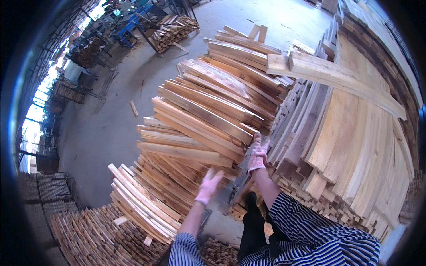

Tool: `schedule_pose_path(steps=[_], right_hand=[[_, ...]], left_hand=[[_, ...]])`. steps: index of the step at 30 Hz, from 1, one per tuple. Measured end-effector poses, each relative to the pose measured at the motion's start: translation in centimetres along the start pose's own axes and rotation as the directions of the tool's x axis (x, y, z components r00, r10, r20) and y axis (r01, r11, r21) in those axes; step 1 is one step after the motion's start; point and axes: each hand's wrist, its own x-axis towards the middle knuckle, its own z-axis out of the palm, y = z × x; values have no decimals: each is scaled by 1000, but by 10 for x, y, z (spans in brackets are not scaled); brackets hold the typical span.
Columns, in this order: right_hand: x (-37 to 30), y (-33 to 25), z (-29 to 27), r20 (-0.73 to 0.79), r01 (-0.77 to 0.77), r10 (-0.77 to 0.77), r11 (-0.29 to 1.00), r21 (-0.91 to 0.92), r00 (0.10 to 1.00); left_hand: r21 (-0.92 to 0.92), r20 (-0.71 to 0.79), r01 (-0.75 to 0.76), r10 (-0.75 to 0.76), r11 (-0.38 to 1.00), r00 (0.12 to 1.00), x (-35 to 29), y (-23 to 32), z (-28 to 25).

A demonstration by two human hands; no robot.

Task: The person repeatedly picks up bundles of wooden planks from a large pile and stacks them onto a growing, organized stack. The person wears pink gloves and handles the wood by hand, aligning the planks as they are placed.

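My left hand (209, 186), in a pinkish work glove, hovers over the lower part of a large pile of sawn wooden boards (195, 108). Its fingers are stretched out and slightly blurred, and nothing shows in them. The nearest piece is a pale board (184, 153) lying across the pile, just beyond the fingers. Further right, my right hand (258, 153), gloved alike, is at the near ends of the boards. Its fingers point away from me and stand apart, the tips at or against a board end; I cannot tell whether they touch it.
A tall stack of wide planks (355, 146) rises on the right, with a thick beam (341, 75) lying across it. At lower left lie pale strips (142, 208) and a stack of short wood pieces (102, 237). Blue machinery (128, 31) stands far off beside another wood heap (173, 35).
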Motion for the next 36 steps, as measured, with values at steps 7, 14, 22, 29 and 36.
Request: schedule_pose_path(steps=[7, 14, 22, 29, 36], right_hand=[[34, -1, 62, -377, -188, -140, 679, -709, 916], [-40, -3, 102, -237, -274, 145, 625, -731, 961], [-83, 18, 209, -287, -72, 415, -462, -884, 863], [-28, 5, 191, -517, -71, 465, -690, -720, 719], [-112, -100, 137, -567, -703, 800, -291, -650, 193]], left_hand=[[-317, -173, 283, -348, 905, 921, 67, 83, 137], [-468, -28, 207, -248, 859, 968, 52, 58, 99], [-504, 73, -45, 94, 863, 993, 19, 14, 27], [-548, 248, 295, -185, 782, 951, 31, 65, 68], [-448, 259, 604, -551, 659, 793, -111, 60, 38]])
